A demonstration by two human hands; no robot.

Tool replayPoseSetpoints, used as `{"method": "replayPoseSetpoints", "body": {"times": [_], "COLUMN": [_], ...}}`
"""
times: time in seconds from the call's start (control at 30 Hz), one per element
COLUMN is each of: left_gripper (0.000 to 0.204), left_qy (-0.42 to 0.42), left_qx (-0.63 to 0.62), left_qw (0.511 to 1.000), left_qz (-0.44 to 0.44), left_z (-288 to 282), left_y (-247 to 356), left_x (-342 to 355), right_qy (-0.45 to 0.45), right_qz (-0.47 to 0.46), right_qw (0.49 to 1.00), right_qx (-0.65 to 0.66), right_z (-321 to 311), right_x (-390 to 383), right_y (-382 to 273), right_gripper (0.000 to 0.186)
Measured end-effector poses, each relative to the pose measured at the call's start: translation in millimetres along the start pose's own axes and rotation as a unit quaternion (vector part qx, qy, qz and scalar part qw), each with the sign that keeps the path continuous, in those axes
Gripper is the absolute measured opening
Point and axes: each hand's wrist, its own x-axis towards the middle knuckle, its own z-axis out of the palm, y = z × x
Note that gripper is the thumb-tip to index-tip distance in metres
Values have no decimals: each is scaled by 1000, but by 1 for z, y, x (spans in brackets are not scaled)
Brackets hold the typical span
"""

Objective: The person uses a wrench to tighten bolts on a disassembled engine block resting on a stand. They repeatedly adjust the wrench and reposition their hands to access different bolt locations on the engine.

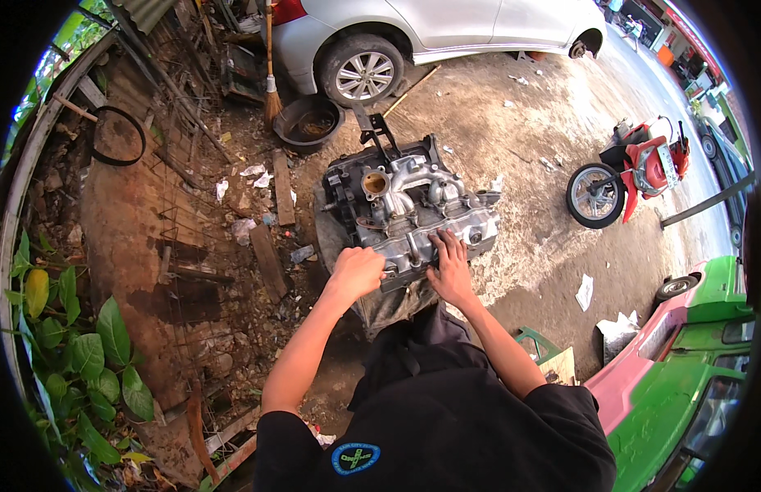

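A car engine [421,209] stands in front of me, with a silvery metal cover along its near side and a cast intake manifold [405,184] on top. The manifold's round brown opening [375,184] faces upward. At the left end of the cover, my left hand [358,273] is closed with its knuckles up; whatever it may grip is hidden beneath it. My right hand [451,266] lies on the right part of the cover, its darkened fingers stretched out and a little apart. Under the engine is a greyish, cloth-like covered support [368,307].
Beyond the engine sit a black basin [309,124], a broom [272,105] and a silver car [446,33]. A red motorcycle [647,168] stands to the right, a green and pink vehicle [676,361] at lower right. Planks [270,262] and litter cover the left ground beside leafy plants [89,353].
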Motion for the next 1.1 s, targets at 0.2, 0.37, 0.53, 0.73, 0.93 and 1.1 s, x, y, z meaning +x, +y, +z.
{"method": "replayPoseSetpoints", "body": {"times": [0.2,0.37,0.53,0.73,0.93,1.1], "left_gripper": [22,20,20,29,27,23], "left_qy": [1,-27,-33,31,22,34], "left_qx": [59,45,28,8,-5,10], "left_qw": [998,999,999,999,999,999], "left_qz": [32,7,-34,-36,-41,-27], "left_z": [3,-8,-12,2,4,3], "left_y": [20,14,4,5,6,11], "left_x": [22,23,9,-3,-7,-6], "right_qy": [-1,3,1,2,3,6], "right_qz": [-6,-7,-1,3,5,7], "right_qw": [1000,1000,1000,1000,1000,1000], "right_qx": [4,18,19,14,9,5], "right_z": [-3,-6,-7,-4,-2,-2], "right_x": [-1,-1,-1,0,-1,-1], "right_y": [0,-1,-4,-3,-2,-3], "right_gripper": [74,74,74,75,75,75]}}
